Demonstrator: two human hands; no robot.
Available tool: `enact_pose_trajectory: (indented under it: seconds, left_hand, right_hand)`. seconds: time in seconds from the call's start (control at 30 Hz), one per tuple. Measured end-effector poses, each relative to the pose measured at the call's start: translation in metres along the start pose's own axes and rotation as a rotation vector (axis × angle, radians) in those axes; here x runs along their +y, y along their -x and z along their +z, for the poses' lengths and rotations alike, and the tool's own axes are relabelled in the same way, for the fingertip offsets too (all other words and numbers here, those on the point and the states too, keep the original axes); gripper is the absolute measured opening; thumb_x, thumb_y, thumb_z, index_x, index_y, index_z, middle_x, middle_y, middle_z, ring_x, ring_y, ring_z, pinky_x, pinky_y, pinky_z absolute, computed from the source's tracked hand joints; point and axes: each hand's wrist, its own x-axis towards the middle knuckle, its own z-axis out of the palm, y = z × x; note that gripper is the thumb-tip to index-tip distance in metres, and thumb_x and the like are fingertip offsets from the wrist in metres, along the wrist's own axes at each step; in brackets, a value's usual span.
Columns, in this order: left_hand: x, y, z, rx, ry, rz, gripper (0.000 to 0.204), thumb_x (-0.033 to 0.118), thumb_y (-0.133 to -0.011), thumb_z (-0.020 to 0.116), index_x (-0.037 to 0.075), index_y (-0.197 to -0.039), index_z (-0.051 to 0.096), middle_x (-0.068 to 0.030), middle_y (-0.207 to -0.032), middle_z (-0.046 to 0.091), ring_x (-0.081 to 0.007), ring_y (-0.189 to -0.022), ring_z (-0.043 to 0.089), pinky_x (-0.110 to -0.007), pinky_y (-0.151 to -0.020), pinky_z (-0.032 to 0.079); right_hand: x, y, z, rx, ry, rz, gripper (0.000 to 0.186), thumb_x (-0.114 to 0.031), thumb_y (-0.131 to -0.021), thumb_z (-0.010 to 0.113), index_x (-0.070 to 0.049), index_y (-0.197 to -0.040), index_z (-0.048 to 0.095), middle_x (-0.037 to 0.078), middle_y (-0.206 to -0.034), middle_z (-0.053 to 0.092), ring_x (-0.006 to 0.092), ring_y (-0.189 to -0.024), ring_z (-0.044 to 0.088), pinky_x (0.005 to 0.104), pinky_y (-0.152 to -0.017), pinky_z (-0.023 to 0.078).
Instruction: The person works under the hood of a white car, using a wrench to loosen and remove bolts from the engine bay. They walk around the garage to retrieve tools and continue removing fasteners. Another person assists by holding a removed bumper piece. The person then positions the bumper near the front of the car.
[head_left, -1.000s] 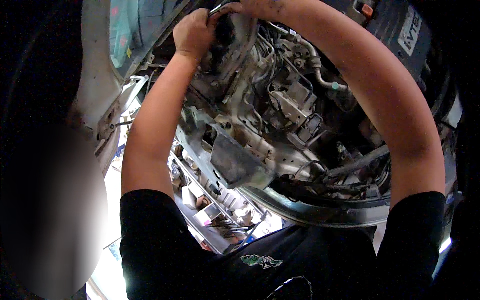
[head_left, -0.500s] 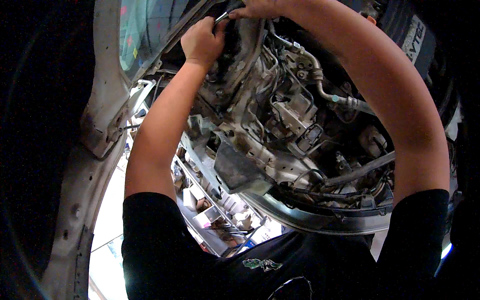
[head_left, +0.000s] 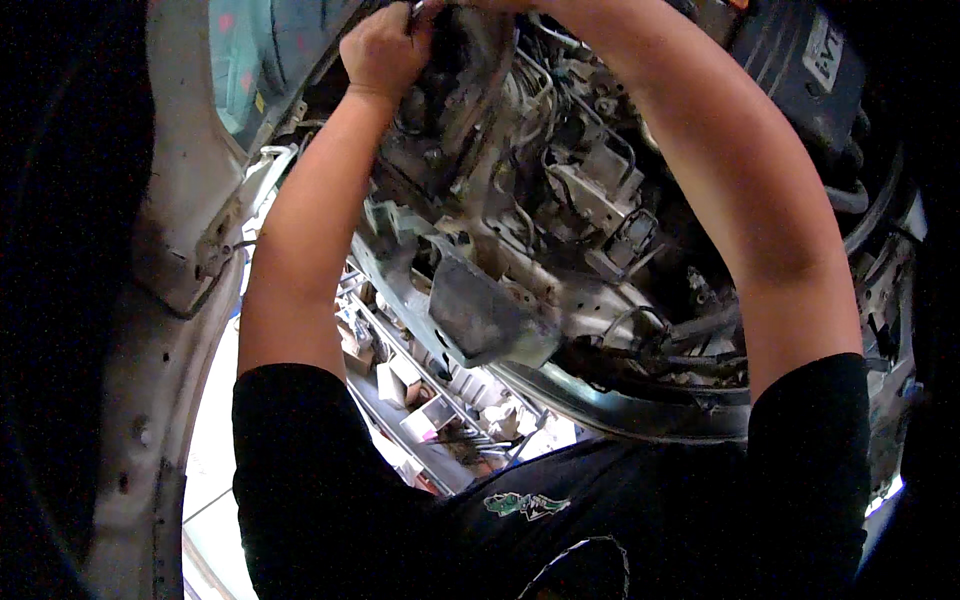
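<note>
Engine bay (head_left: 560,290): the middle is filled by hoses, brackets and dusty metal, bordered toward 6 o'clock by a curved front strip (head_left: 640,418).
Pale panel (head_left: 190,200): the 9 o'clock side is taken up by holed metal.
Windscreen (head_left: 240,60): greenish glass is seen toward 11 o'clock.
Engine cover (head_left: 785,60): a dark, ribbed top is seen toward 1 o'clock, past the right arm.
Grey surface (head_left: 452,472): packages and loose items are carried on it, toward 7 o'clock, beyond the bay's edge.
Left hand (head_left: 387,45): the fingers are curled, and a metal piece (head_left: 417,7) appears to be pinched at the thumb side, at 1 o'clock from the knuckles.
Right hand (head_left: 490,4): it is mostly cut off by the upper edge; whether its fingers are spread or pressed together cannot be told.
White box (head_left: 427,414): it is set among the packages; its contents cannot be made out.
Metal piece: it is located near 12 o'clock, nearer the left hand; its long axis cannot be told, only a bright end being shown.
</note>
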Motion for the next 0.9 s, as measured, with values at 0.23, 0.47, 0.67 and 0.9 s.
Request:
enact_pose_trajectory:
  seconds: [0.23,0.47,0.67,0.9]
  left_hand:
    - [0.010,-0.001,-0.010,0.083,0.196,0.037,0.037,0.026,-0.092,0.061,0.006,-0.064,0.047,-0.0170,-0.060,0.048,-0.0386,-0.056,0.052,-0.047,-0.051,0.039]
    - [-0.005,0.004,-0.018,-0.137,0.203,0.008,0.031,0.033,-0.090,0.064,0.006,-0.078,0.054,-0.0186,-0.073,0.056,-0.0382,-0.071,0.058,-0.045,-0.061,0.046]
    - [0.004,0.016,-0.062,-0.526,0.340,-0.574,0.050,0.038,-0.087,0.067,-0.005,-0.112,0.060,-0.0244,-0.102,0.067,-0.0424,-0.097,0.063,-0.044,-0.084,0.049]
    - [0.000,0.019,-0.069,-0.322,0.211,-0.595,0.046,0.033,-0.087,0.067,-0.006,-0.110,0.059,-0.0262,-0.097,0.067,-0.0424,-0.095,0.064,-0.045,-0.083,0.049]
  right_hand:
    - [-0.012,0.011,0.003,0.023,-0.056,0.049,0.042,-0.048,-0.086,0.058,-0.011,-0.088,0.076,0.010,-0.096,0.073,0.0274,-0.093,0.069,0.0390,-0.079,0.054]
    - [-0.001,0.005,0.008,0.010,-0.023,-0.037,0.056,-0.061,-0.084,0.057,-0.008,-0.083,0.075,0.012,-0.089,0.072,0.0305,-0.088,0.069,0.0409,-0.074,0.054]
    - [0.012,0.000,0.004,-0.019,-0.100,-0.086,0.061,-0.066,-0.082,0.057,-0.007,-0.083,0.074,0.013,-0.088,0.071,0.0313,-0.087,0.068,0.0415,-0.073,0.054]
    - [0.008,-0.016,-0.015,0.115,-0.056,-0.203,0.063,-0.067,-0.079,0.059,-0.006,-0.082,0.072,0.013,-0.086,0.070,0.0315,-0.086,0.067,0.0404,-0.072,0.053]
